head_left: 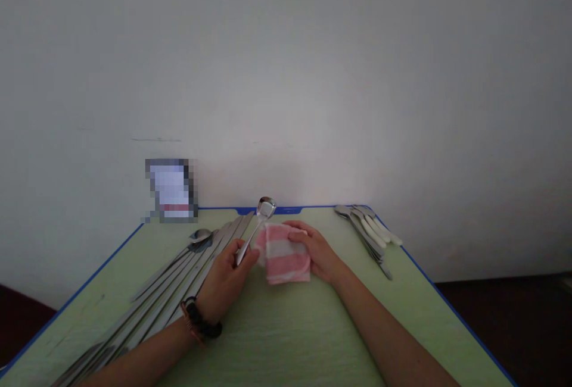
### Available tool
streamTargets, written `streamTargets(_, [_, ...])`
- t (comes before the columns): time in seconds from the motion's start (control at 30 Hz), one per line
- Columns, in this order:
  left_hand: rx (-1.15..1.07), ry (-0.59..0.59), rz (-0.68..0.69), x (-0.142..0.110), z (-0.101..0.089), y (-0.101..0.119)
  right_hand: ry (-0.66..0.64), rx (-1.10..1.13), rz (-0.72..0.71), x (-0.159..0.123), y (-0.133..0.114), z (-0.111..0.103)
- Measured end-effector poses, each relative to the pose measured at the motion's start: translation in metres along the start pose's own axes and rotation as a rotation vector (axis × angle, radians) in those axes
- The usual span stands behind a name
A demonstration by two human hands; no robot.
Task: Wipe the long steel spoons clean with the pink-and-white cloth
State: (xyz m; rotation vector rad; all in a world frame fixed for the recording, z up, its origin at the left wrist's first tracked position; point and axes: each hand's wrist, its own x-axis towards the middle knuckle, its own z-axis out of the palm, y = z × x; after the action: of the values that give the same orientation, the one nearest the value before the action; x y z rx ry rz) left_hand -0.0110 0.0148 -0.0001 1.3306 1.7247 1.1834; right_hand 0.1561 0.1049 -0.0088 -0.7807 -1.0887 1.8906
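My left hand (227, 280) is closed round the handle of a shiny metal spoon (267, 208), whose squarish bowl points up and away from me. In my right hand (315, 248) is a folded pink-and-white striped cloth (286, 256), gripped between thumb and fingers. The cloth hangs just right of the spoon's handle, close against it; whether it touches the metal I cannot tell. Partly behind my left hand and forearm lies a row of long metal utensils (179, 280), a ladle-like bowl (201, 236) among them.
On the table's right side lie metal spoons (361, 229) and several white-handled utensils (378, 231). A blurred-out, phone-like device (172, 190) leans at the back left. The green table (286, 339) has a blue edge and meets a pale wall (313, 77).
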Motion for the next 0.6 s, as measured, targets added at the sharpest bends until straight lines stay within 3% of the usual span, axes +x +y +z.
streamTargets(0.17, [-0.048,0.035,0.044,-0.0006,-0.0001,0.0018,-0.070,-0.092,0.004,-0.0021,0.0007,-0.0008])
streamTargets(0.47, [-0.030,-0.041,0.005,0.0030,-0.0017,-0.0023,-0.160,-0.210,0.005,-0.0034,0.0004,-0.0031])
streamTargets(0.6, [-0.078,-0.018,0.015,0.0034,-0.0027,-0.0023,-0.195,-0.046,0.058,-0.0029,-0.0026,-0.0048])
